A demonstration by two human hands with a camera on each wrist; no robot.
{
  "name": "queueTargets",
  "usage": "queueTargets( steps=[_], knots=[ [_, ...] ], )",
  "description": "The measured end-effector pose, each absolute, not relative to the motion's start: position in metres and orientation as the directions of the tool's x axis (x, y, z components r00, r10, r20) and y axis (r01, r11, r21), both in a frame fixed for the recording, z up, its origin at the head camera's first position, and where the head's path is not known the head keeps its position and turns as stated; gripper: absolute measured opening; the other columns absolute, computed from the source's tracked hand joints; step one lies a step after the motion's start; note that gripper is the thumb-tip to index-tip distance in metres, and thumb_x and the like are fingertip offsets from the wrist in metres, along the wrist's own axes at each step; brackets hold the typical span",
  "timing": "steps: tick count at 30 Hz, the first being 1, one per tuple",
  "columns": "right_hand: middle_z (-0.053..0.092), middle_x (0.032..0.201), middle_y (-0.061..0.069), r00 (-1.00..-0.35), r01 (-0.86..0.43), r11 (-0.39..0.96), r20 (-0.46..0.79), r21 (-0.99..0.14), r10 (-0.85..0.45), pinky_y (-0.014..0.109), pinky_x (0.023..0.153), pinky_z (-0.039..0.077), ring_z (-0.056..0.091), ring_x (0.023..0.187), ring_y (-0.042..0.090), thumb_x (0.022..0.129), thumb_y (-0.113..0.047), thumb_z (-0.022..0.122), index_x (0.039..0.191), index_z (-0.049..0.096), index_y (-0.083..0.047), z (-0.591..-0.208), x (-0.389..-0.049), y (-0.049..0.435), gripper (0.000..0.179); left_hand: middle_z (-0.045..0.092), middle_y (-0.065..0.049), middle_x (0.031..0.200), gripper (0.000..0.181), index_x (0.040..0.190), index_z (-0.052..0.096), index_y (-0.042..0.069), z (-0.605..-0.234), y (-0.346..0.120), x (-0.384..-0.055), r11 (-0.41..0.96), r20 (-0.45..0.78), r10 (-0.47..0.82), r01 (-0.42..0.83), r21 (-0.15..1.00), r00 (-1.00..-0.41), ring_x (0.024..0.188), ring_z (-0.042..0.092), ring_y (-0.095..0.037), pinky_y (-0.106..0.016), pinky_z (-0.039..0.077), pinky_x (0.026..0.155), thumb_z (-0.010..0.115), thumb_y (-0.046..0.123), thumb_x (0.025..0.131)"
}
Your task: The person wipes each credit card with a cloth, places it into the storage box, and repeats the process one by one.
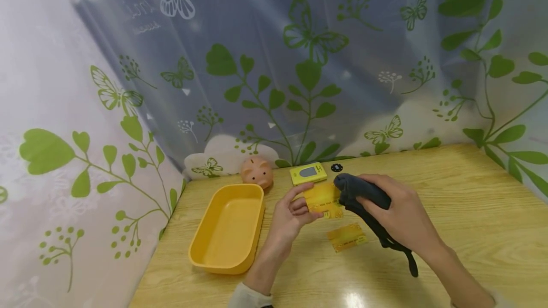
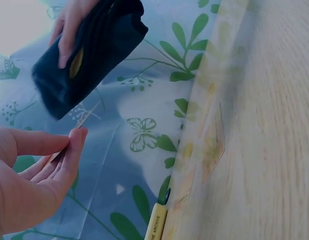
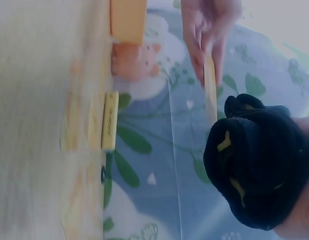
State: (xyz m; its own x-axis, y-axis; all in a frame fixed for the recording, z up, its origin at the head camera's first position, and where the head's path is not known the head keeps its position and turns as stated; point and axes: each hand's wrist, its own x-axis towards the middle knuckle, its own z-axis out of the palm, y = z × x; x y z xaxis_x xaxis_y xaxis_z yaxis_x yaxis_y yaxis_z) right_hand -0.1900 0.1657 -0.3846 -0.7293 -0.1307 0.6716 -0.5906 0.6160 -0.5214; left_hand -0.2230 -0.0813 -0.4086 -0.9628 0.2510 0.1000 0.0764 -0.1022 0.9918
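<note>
My left hand (image 1: pixel 283 217) pinches a yellow card (image 1: pixel 320 197) by its edges, held up above the table. In the left wrist view the card is almost edge-on between thumb and fingers. My right hand (image 1: pixel 404 213) grips a dark blue cloth bundle (image 1: pixel 365 191), like a soft pouch, with a dark strap (image 1: pixel 376 232) hanging down. The bundle overlaps the card's right edge in the head view; the right wrist view shows yellow patches on its dark folds. A second yellow card (image 1: pixel 347 237) lies flat on the table below the hands.
A yellow tray (image 1: pixel 227 267) stands left of my left hand. Behind it sits a pink piggy bank (image 1: pixel 257 173). A yellow box (image 1: pixel 308 173) and a small black disc (image 1: pixel 337 168) lie near the patterned curtain (image 1: pixel 257 37) at the wooden table's (image 1: pixel 471 213) back edge.
</note>
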Motion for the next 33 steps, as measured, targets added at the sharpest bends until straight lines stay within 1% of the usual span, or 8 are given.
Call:
queueTargets(
  steps=[2, 3, 4, 7, 11, 18, 24, 33],
  knots=[
    [0.073, 0.116, 0.005, -0.729, -0.606, 0.597, 0.667, -0.525, -0.153, 0.046, 0.074, 0.062, 0.073, 0.097, 0.027, 0.085, -0.003, 0.084, 0.128, 0.071, -0.014, -0.387, -0.188, 0.158, 0.046, 0.041, 0.006, 0.072, 0.062, 0.142, 0.062, 0.010, -0.409, -0.080, -0.222, -0.100, 0.100, 0.267, 0.076, 0.992, -0.959, 0.062, 0.040, -0.005, -0.031, 0.062, 0.084, 0.070, -0.018, 0.087],
    [0.073, 0.116, 0.003, -0.732, -0.611, 0.588, 0.662, -0.530, -0.163, 0.044, 0.075, 0.062, 0.073, 0.097, 0.026, 0.085, -0.004, 0.085, 0.127, 0.071, -0.015, -0.389, -0.187, 0.153, 0.045, 0.049, 0.006, 0.074, 0.063, 0.142, 0.062, 0.011, -0.409, -0.078, -0.221, -0.097, 0.101, 0.275, 0.077, 0.992, -0.956, 0.063, 0.044, -0.005, -0.029, 0.060, 0.081, 0.070, -0.018, 0.087],
    [0.073, 0.116, 0.003, -0.736, -0.614, 0.579, 0.655, -0.536, -0.175, 0.043, 0.076, 0.062, 0.073, 0.098, 0.025, 0.086, -0.005, 0.085, 0.127, 0.071, -0.015, -0.390, -0.186, 0.149, 0.045, 0.050, 0.005, 0.075, 0.064, 0.142, 0.062, 0.012, -0.410, -0.078, -0.221, -0.098, 0.102, 0.284, 0.077, 0.992, -0.953, 0.064, 0.045, -0.006, -0.026, 0.058, 0.078, 0.069, -0.018, 0.087],
    [0.073, 0.116, 0.000, -0.756, -0.611, 0.555, 0.624, -0.565, -0.198, 0.041, 0.077, 0.062, 0.072, 0.100, 0.023, 0.087, -0.007, 0.084, 0.127, 0.071, -0.018, -0.394, -0.183, 0.139, 0.044, 0.073, -0.002, 0.098, 0.066, 0.144, 0.060, 0.011, -0.412, -0.075, -0.219, -0.104, 0.104, 0.305, 0.075, 0.992, -0.947, 0.081, 0.065, -0.009, -0.025, 0.057, 0.077, 0.066, -0.019, 0.086],
    [0.073, 0.118, -0.002, -0.768, -0.609, 0.530, 0.606, -0.590, -0.207, 0.040, 0.078, 0.062, 0.072, 0.101, 0.022, 0.087, -0.009, 0.084, 0.127, 0.071, -0.020, -0.397, -0.179, 0.131, 0.043, 0.075, -0.012, 0.121, 0.066, 0.146, 0.059, 0.009, -0.415, -0.073, -0.217, -0.095, 0.101, 0.313, 0.075, 0.993, -0.944, 0.092, 0.070, -0.014, -0.026, 0.058, 0.079, 0.062, -0.020, 0.087],
    [0.072, 0.118, -0.003, -0.754, -0.624, 0.531, 0.620, -0.573, -0.218, 0.041, 0.079, 0.062, 0.071, 0.101, 0.021, 0.086, -0.007, 0.085, 0.126, 0.071, -0.020, -0.399, -0.177, 0.126, 0.045, 0.075, -0.014, 0.117, 0.067, 0.141, 0.064, 0.017, -0.415, -0.072, -0.216, -0.072, 0.114, 0.314, 0.096, 0.993, -0.943, 0.088, 0.068, -0.016, -0.025, 0.055, 0.072, 0.062, -0.022, 0.086],
    [0.072, 0.117, 0.000, -0.761, -0.609, 0.556, 0.615, -0.566, -0.207, 0.043, 0.078, 0.061, 0.071, 0.100, 0.023, 0.086, -0.008, 0.085, 0.125, 0.071, -0.017, -0.402, -0.178, 0.123, 0.043, 0.076, -0.014, 0.117, 0.066, 0.140, 0.065, 0.018, -0.414, -0.071, -0.214, -0.057, 0.129, 0.320, 0.117, 0.991, -0.939, 0.088, 0.068, -0.016, -0.025, 0.055, 0.071, 0.064, -0.021, 0.086],
    [0.073, 0.116, 0.004, -0.761, -0.592, 0.591, 0.621, -0.548, -0.187, 0.047, 0.079, 0.061, 0.072, 0.102, 0.028, 0.085, -0.007, 0.086, 0.125, 0.071, -0.015, -0.400, -0.180, 0.129, 0.044, 0.074, -0.014, 0.120, 0.061, 0.143, 0.062, 0.014, -0.415, -0.069, -0.216, -0.085, 0.108, 0.319, 0.085, 0.993, -0.941, 0.096, 0.072, -0.018, -0.032, 0.061, 0.084, 0.068, -0.014, 0.090]
  ],
)
